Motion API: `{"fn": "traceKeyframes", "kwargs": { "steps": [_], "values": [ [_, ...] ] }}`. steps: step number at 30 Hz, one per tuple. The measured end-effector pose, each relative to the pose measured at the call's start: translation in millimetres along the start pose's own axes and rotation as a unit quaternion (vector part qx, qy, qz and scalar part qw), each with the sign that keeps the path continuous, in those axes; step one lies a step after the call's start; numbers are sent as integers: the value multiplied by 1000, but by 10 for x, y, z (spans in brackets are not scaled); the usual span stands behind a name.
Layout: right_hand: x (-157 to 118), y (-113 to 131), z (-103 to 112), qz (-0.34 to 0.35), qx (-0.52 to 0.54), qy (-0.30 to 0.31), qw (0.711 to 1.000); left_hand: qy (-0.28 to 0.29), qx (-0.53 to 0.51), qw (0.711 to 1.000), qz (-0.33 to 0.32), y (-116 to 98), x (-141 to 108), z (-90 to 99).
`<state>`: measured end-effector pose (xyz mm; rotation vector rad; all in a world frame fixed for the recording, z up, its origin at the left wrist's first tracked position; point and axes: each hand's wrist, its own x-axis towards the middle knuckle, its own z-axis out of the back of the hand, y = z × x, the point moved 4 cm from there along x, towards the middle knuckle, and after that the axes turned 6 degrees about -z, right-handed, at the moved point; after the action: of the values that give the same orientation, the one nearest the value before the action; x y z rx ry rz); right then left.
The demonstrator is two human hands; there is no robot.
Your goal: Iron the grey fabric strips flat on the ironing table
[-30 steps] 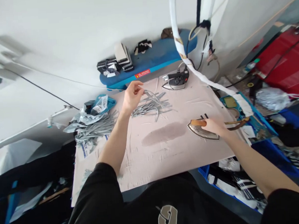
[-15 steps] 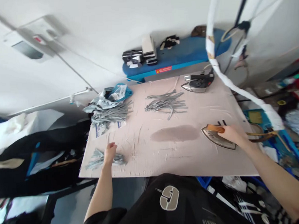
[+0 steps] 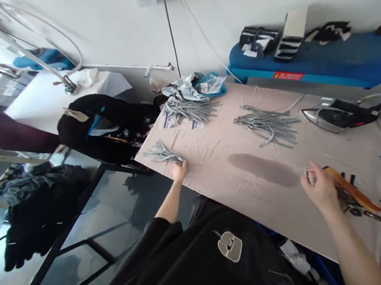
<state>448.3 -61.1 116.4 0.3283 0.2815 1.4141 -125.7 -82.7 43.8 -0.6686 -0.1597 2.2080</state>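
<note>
My left hand [image 3: 179, 171] is closed on the near end of a small bundle of grey fabric strips [image 3: 164, 152] at the table's front left. The strips lie fanned out to the left on the pink-beige ironing table [image 3: 211, 158]. Off the wooden handle, my right hand [image 3: 320, 188] is held just left of an old iron [image 3: 351, 188], its fingers curled around a small pale thing that I cannot make out. Hand and forearm hide part of that iron. A damp patch [image 3: 263, 169] marks the cloth between my hands.
A bigger pile of grey strips [image 3: 268, 125] lies mid-table, another [image 3: 191, 110] beside plastic bags [image 3: 195, 87] at the back left. A black electric iron [image 3: 340, 116] rests at the back right. Behind is a blue ironing board [image 3: 327, 59] with folded dark items.
The view has swung left. My left hand has moved onto the end of the small strip bundle and closed on it. My right hand has let go of the iron's wooden handle.
</note>
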Motion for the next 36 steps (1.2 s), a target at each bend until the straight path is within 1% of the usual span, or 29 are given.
{"fn": "traceKeyframes", "kwargs": {
  "steps": [2, 4, 6, 7, 8, 10, 11, 13, 15, 16, 17, 18, 19, 20, 21, 22, 23, 24, 25, 26, 27, 28, 29, 32, 34, 36],
  "values": [
    [-159, 221, -201, 26, 36, 15, 999, 6, -2, 1000, 10, -66, -9, -118],
    [-329, 359, -382, 36, 65, 33, 997, 21, -8, 1000, 4, -104, -40, -165],
    [-511, 424, -512, 34, 88, 48, 994, 45, -12, 999, -17, -101, -65, -106],
    [-602, 435, -553, 29, 97, 52, 993, 58, -13, 998, -32, -87, -68, -25],
    [-691, 435, -580, 23, 105, 54, 993, 70, -14, 996, -50, -69, -64, 92],
    [-842, 420, -595, 8, 116, 55, 992, 83, -11, 993, -87, -43, -40, 436],
    [-898, 417, -586, 1, 120, 55, 991, 81, -9, 991, -106, -46, -27, 655],
    [-953, 456, -533, -9, 127, 54, 990, 55, -2, 988, -144, -116, -36, 1144],
    [-926, 619, -421, -8, 137, 60, 989, 27, 0, 982, -188, -302, -148, 1599],
    [-886, 768, -336, 0, 143, 65, 988, 26, -2, 976, -215, -445, -260, 1773],
    [-836, 967, -227, 13, 153, 68, 986, 43, -6, 965, -259, -628, -413, 1897],
    [-780, 1214, -98, 32, 163, 75, 983, 98, -13, 931, -350, -864, -624, 1954],
    [-724, 1499, 55, 58, 179, 75, 979, 169, -24, 883, -437, -1102, -874, 1967],
    [-675, 1812, 221, 95, 206, 74, 971, 247, -25, 827, -505, -1318, -1141, 1948],
    [-632, 2124, 395, 131, 237, 66, 960, 313, -14, 773, -551, -1502, -1394, 1914],
    [-599, 2421, 543, 166, 265, 78, 947, 332, -6, 746, -577, -1661, -1593, 1895],
    [-575, 2685, 666, 199, 297, 101, 928, 337, -2, 731, -593, -1796, -1749, 1880],
    [-559, 2897, 749, 221, 330, 138, 908, 333, -2, 724, -604, -1905, -1862, 1871],
    [-549, 3049, 789, 225, 354, 189, 888, 326, -7, 721, -612, -1989, -1935, 1870],
    [-546, 3140, 804, 219, 378, 236, 868, 325, -13, 716, -617, -2049, -1977, 1872],
    [-549, 3172, 802, 203, 396, 272, 853, 328, -20, 711, -621, -2089, -1994, 1876],
    [-558, 3158, 792, 183, 408, 294, 845, 333, -28, 707, -624, -2112, -1991, 1881],
    [-572, 3110, 784, 163, 415, 302, 842, 335, -38, 707, -622, -2122, -1973, 1885],
    [-642, 2908, 807, 125, 424, 292, 848, 342, -95, 715, -602, -2111, -1899, 1880],
    [-692, 2812, 856, 116, 432, 284, 848, 369, -152, 712, -578, -2091, -1878, 1851],
    [-724, 2767, 909, 115, 442, 279, 845, 392, -211, 706, -551, -2084, -1873, 1821]
  ]
}}
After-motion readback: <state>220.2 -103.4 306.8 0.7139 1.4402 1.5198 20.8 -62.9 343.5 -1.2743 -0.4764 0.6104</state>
